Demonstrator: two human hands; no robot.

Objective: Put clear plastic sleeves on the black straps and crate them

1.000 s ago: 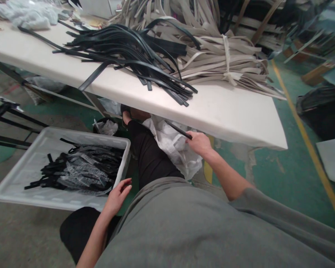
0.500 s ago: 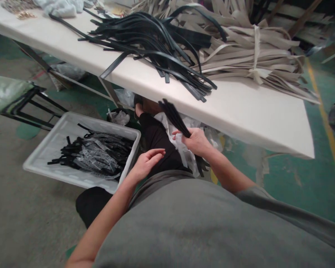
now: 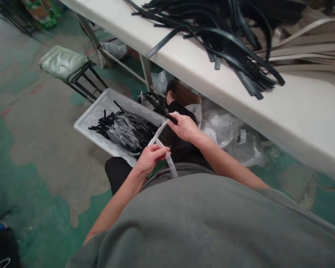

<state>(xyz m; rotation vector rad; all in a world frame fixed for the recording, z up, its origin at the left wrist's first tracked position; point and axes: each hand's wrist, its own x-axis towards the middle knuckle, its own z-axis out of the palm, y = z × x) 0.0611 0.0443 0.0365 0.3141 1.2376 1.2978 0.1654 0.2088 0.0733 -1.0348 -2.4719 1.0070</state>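
My right hand (image 3: 186, 128) is closed around a bundle of thin black strips (image 3: 159, 107), whose ends point away to the upper left, over the far corner of the plastic bin. My left hand (image 3: 151, 158), just below and to the left, pinches a white strip (image 3: 170, 163). One part of that strip runs up towards my right hand, and a loose tail hangs down by my waist. Close to both hands stands the white plastic bin (image 3: 92, 111), with many black strips (image 3: 128, 128) and whitish bands among them.
A long white table (image 3: 201, 80) crosses the upper right. On it lie loose black strips (image 3: 226, 41) and beige strips (image 3: 318, 52). A stool with a pale green cover (image 3: 63, 61) stands beyond the bin. Clear plastic bags (image 3: 226, 126) lie under the table.
My right hand has brought the black bundle left towards the bin. My left hand, with nothing visible in it before, now pinches the white strip. The view has turned left.
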